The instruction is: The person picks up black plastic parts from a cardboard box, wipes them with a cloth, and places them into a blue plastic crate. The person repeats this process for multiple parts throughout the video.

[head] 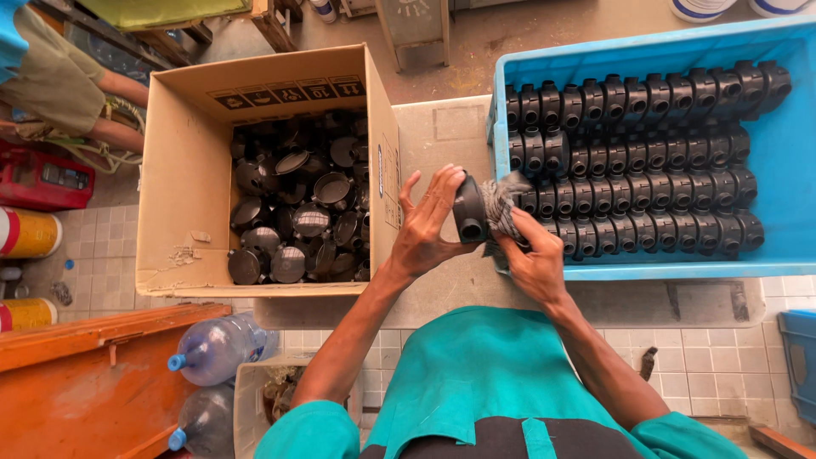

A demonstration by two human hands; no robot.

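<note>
Left hand grips a black fitting while right hand presses a grey rag against it.

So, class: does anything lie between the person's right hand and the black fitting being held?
Yes. A grey rag lies between the right hand and the black fitting; the left hand grips the fitting bare.

Black fitting, grey rag (blue crate).

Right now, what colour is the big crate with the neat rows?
Light blue crate, seen best in the head view.
</note>
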